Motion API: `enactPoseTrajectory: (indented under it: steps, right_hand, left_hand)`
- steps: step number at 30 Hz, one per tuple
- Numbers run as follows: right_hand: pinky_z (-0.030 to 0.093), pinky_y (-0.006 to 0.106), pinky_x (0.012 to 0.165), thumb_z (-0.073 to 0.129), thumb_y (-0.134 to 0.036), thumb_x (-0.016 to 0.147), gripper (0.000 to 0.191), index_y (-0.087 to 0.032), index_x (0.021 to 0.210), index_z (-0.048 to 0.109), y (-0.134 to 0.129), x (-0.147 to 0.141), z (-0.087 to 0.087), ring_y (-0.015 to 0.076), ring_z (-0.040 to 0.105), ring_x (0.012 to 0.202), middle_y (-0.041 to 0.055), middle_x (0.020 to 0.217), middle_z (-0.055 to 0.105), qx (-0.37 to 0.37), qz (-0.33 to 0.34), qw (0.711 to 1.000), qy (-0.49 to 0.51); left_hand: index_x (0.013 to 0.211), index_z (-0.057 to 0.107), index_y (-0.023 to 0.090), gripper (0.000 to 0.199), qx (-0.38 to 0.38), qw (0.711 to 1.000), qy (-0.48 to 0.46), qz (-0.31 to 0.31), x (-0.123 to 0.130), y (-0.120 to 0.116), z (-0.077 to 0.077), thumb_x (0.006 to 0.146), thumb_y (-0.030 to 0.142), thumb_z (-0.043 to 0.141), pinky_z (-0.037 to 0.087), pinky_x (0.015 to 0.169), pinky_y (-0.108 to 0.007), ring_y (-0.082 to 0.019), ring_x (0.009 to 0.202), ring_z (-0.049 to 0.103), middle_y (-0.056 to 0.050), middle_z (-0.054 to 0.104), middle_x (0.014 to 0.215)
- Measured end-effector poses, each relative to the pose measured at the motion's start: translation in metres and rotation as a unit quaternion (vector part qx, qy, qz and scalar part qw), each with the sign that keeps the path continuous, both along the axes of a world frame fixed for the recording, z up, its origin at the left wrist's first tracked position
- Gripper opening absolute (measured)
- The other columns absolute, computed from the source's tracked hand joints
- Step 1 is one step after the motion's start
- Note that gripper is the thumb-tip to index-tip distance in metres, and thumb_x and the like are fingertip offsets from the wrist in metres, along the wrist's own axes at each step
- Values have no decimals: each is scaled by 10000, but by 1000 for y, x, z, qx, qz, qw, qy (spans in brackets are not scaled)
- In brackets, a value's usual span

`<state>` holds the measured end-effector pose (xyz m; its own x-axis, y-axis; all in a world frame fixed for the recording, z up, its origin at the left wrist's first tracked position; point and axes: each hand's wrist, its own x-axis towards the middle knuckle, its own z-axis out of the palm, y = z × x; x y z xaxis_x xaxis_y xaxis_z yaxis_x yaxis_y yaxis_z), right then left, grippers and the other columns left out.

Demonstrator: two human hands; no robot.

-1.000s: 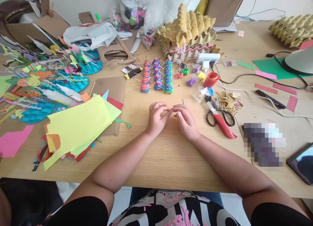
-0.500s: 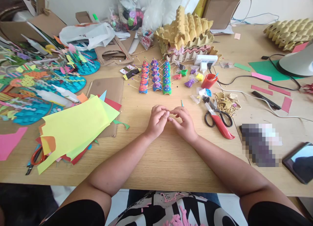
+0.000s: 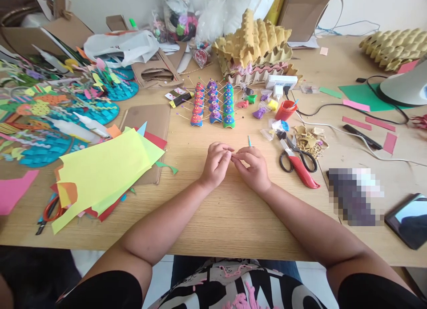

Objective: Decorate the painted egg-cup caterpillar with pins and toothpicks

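My left hand (image 3: pixel 215 164) and my right hand (image 3: pixel 251 167) meet at the fingertips over the middle of the table. Both are closed in a pinch, and whatever lies between the fingers is too small to make out. Just beyond them stand three rows of painted egg-carton caterpillars, one red and blue (image 3: pixel 197 105), one purple (image 3: pixel 213 102) and one green and blue (image 3: pixel 228 106), with pins sticking out. A thin blue stick (image 3: pixel 249 141) lies behind my right hand. To its right are black-handled scissors (image 3: pixel 304 160) and a red-handled cutter (image 3: pixel 302 171).
Yellow paper sheets (image 3: pixel 103 171) lie on cardboard (image 3: pixel 150 115) at left, near blue woven crafts (image 3: pixel 50 151). Egg trays (image 3: pixel 255 42) are stacked at the back. Small clay packets (image 3: pixel 262 111), a red cup (image 3: pixel 285 110), a power cable (image 3: pixel 336 105) and a phone (image 3: pixel 408 222) lie rightward.
My fingertips have shifted slightly, the right fingers curling in closer to the left ones. The whole view has moved a little; the things on the table stay where they were.
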<state>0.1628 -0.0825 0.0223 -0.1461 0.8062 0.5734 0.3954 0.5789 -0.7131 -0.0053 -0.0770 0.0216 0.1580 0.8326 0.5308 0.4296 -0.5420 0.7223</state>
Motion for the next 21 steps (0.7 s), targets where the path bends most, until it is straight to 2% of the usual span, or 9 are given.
enactPoseTrajectory:
  steps: [3, 6, 8, 11, 13, 16, 19, 21]
  right_hand:
    - [527, 447, 849, 639, -316, 980, 122, -269, 881, 693, 0, 2, 12, 237, 662, 901, 62, 934, 729, 5, -40, 999, 7]
    - [521, 430, 817, 562, -327, 994, 192, -264, 814, 579, 9, 20, 38, 232, 623, 880, 53, 879, 662, 0, -122, 992, 26]
    - [526, 460, 886, 506, -319, 993, 248, -261, 753, 521, 20, 45, 59, 247, 621, 935, 67, 898, 635, 32, -197, 980, 0]
    - [496, 541, 986, 517, -356, 968, 301, -243, 689, 517, 42, 102, 79, 287, 613, 1036, 107, 979, 620, 49, -319, 936, -142]
    - [473, 610, 1013, 558, -411, 929, 327, -231, 656, 559, 56, 142, 77, 323, 597, 1071, 123, 977, 633, 6, -356, 900, -252]
    - [472, 676, 952, 549, -561, 915, 459, -230, 599, 581, 70, 189, 55, 356, 605, 1038, 156, 896, 639, -89, -343, 864, -357]
    - [481, 691, 877, 517, -680, 895, 535, -255, 578, 586, 75, 215, 33, 356, 635, 956, 145, 793, 607, -113, -334, 845, -402]
    - [495, 659, 814, 550, -686, 879, 497, -268, 620, 624, 75, 222, 27, 353, 656, 914, 126, 768, 596, -108, -338, 844, -403]
  left_hand:
    - [896, 718, 230, 544, 18, 1000, 16, 4, 0, 1, 1, 1123, 510, 310, 477, 1100, -436, -219, 1160, 633, -86, 740, 1094]
    - [975, 729, 235, 459, 26, 999, -9, 23, 0, 4, 0, 1123, 472, 365, 463, 1090, -424, -214, 1141, 643, -72, 740, 1071]
    - [1005, 725, 239, 410, 23, 999, -19, 43, -1, 6, -2, 1114, 469, 405, 466, 1077, -418, -216, 1133, 644, -65, 746, 1062]
    - [1023, 723, 243, 324, 27, 998, -18, 55, 0, 9, -6, 1096, 436, 472, 464, 1073, -415, -219, 1130, 643, -60, 747, 1063]
    - [1030, 719, 244, 255, 35, 998, -12, 56, 0, 10, -8, 1076, 395, 518, 460, 1073, -416, -219, 1126, 646, -59, 747, 1069]
    - [1029, 706, 245, 183, 33, 998, -6, 57, 1, 11, -10, 1046, 351, 558, 460, 1073, -419, -223, 1119, 650, -57, 749, 1071]
    - [1032, 698, 241, 143, 31, 998, -11, 57, 1, 12, -11, 1025, 324, 582, 459, 1076, -419, -227, 1120, 648, -57, 746, 1070]
    - [1041, 696, 238, 126, 33, 998, -11, 57, 1, 12, -12, 1014, 309, 595, 458, 1076, -416, -226, 1123, 646, -56, 745, 1076]
